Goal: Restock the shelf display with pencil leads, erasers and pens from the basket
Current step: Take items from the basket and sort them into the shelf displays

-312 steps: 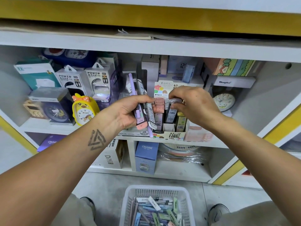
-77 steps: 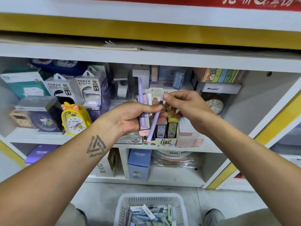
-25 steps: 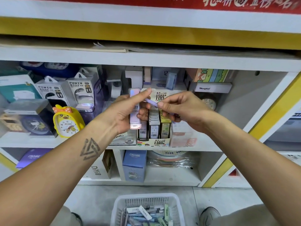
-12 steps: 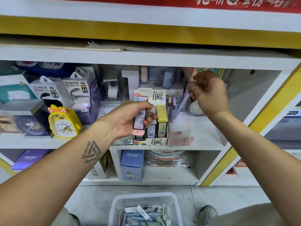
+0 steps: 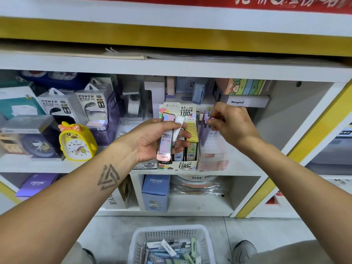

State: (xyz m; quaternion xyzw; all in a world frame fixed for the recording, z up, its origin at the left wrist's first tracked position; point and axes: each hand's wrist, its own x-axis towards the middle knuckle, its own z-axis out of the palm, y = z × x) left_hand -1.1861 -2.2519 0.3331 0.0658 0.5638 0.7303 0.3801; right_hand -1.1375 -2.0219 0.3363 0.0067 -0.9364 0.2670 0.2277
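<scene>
Basket (image 5: 137, 239) is cut off by the bottom edge, w/ its contents only partly seen. Part of the lead display box (image 5: 178, 164) is hidden behind the left hand (image 5: 152, 140), whose fingers are curled round two lead cases (image 5: 166, 138) held in front of it. Right hand (image 5: 231, 122) fingertips are pinched on the top of a purple pen (image 5: 205, 128) standing in the clear holder (image 5: 215, 159) beside the box; half a sec. earlier that pen was held higher & tilted.

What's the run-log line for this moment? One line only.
left hand: holds lead cases | right hand: pinches purple pen at clear pen box | basket: still stocked
</scene>
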